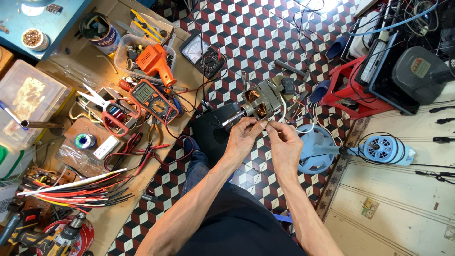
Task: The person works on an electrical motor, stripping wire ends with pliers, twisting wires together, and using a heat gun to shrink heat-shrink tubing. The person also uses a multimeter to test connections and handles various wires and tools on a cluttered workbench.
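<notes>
Both hands' fingers (259,124) pinch motor wires (284,111).

Left hand (245,135), right hand (283,142) together, fingertips pinching.

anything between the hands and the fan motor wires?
Nothing visible. The left hand and right hand already meet at the thin white wire just below the fan motor, fingertips pinching it. The meters, scissors and pliers lie off to the side on the cardboard.

The fingertips of both hands hide the thin wire ends (268,125) beside the motor (258,102), too small to tell.
</notes>
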